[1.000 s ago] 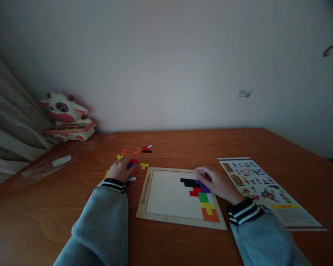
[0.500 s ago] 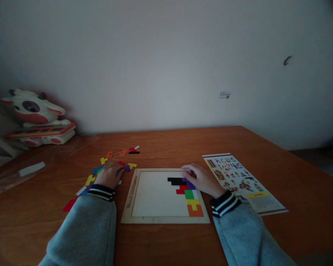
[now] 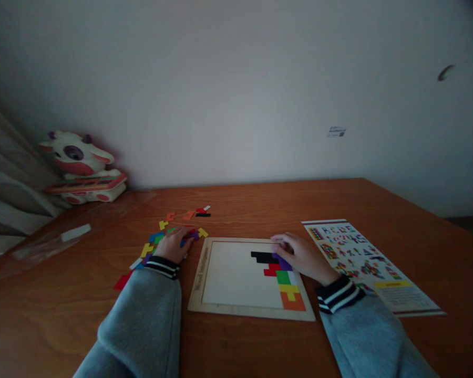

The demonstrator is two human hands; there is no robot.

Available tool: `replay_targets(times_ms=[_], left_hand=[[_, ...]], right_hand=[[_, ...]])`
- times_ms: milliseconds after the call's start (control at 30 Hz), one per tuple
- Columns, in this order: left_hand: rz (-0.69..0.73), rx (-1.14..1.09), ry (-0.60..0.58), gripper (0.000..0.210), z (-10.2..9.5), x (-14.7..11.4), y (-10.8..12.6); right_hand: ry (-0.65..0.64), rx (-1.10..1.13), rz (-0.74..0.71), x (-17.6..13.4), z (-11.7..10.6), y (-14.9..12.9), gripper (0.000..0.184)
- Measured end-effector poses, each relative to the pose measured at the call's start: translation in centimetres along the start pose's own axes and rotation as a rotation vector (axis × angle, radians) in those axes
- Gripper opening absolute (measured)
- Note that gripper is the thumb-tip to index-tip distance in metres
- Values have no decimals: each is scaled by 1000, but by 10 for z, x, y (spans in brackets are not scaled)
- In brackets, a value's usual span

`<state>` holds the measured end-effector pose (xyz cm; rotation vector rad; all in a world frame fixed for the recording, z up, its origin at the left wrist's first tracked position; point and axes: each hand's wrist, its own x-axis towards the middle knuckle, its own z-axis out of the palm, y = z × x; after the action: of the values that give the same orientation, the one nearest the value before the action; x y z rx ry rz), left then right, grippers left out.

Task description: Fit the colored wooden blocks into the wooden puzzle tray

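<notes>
My left hand (image 3: 172, 245) is over a heap of coloured puzzle pieces left of the board, its fingers apart. A blue piece (image 3: 182, 243) shows between thumb and fingers, and a purple piece (image 3: 194, 235) lies just past the fingertips. At the upper right corner of the wooden puzzle board (image 3: 252, 315), my right hand (image 3: 297, 252) has its fingers curled together; what they hold, if anything, is hidden. Beneath them is a purple piece (image 3: 284, 262). Black (image 3: 265, 258), red (image 3: 271, 270), green (image 3: 283, 277), yellow (image 3: 289, 290) and orange (image 3: 292, 302) pieces lie along the board's right side.
A printed pattern sheet (image 3: 394, 299) lies right of the board. Beyond the heap are an orange piece (image 3: 189, 215) and a black piece (image 3: 203, 214). A cow-shaped toy keyboard (image 3: 89, 184) stands at the back left, against the wall (image 3: 236, 105). A white strip (image 3: 76, 232) lies nearer.
The view has swung left, so everything sits further right. My left hand's fingers have shifted slightly over the heap, with the thumb showing more. My right hand stays at the board's corner.
</notes>
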<state>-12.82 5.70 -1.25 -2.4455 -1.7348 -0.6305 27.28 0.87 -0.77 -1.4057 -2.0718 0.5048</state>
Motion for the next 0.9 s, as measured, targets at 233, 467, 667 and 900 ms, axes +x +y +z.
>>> replay_targets(times_ms=[233,467,667,900], left_hand=[[84,-32,10,37,1,-2,3],[197,-94,-5,32,3,1,2],[237,-58,70,29,11,1,-2],[231,-44,122,28,7,0,2]], right_hand=[[-8,-17,4,0,0,0,27],[-9,-23,9,0,-2,-3,26],[6,-6,-3,1,-2,-5,25],[6,0,-1,1,-3,-6,24]])
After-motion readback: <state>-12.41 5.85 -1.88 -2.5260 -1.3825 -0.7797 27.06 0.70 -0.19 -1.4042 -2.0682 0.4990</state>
